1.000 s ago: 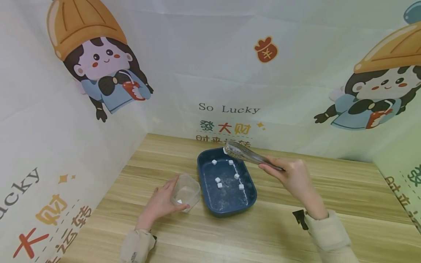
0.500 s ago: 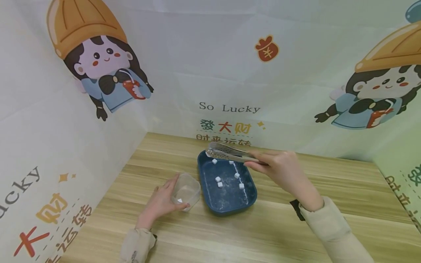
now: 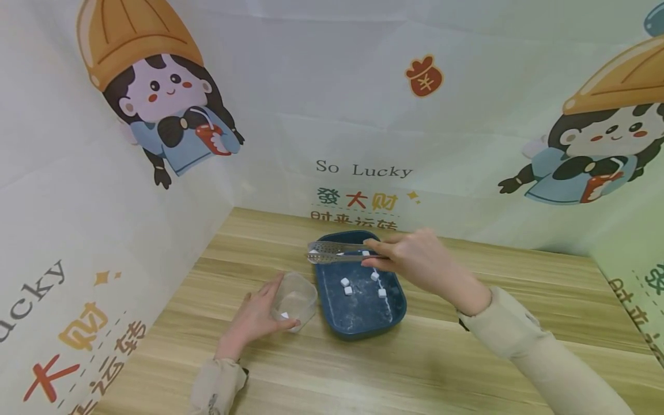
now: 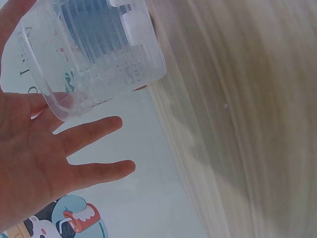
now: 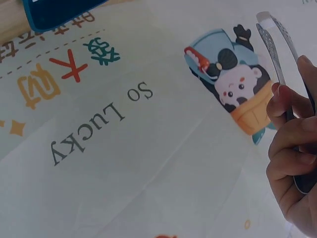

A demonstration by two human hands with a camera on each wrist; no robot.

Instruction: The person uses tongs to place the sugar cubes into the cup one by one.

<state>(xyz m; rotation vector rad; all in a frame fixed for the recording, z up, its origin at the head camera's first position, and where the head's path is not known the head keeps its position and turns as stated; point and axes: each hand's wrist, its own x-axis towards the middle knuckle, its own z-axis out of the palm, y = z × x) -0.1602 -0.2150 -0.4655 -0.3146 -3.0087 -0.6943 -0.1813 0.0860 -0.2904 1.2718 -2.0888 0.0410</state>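
Note:
My left hand (image 3: 256, 320) holds a clear plastic container (image 3: 298, 294) between thumb and fingers on the table, left of a dark blue tray. In the left wrist view, two fingers spread free of the container's wall, and small white pieces lie inside it. My right hand (image 3: 420, 262) grips metal tongs (image 5: 271, 49) with perforated tips. Pinched at those tips is a white cube (image 5: 265, 21). In the head view the tongs reach leftward across the tray's far end, their tips over its left rim. Several white cubes (image 3: 374, 276) lie in the tray, some partly behind the tongs.
The blue tray (image 3: 358, 320) stands mid-table, just right of the container. The wood-grain table (image 3: 446, 357) extends around both. Printed fabric walls (image 3: 290, 115) with cartoon figures and lettering enclose the back and sides.
My right hand has moved left and slightly nearer, carrying the tongs and cube from the tray's far right over to its left rim. My left hand and the container have stayed in place.

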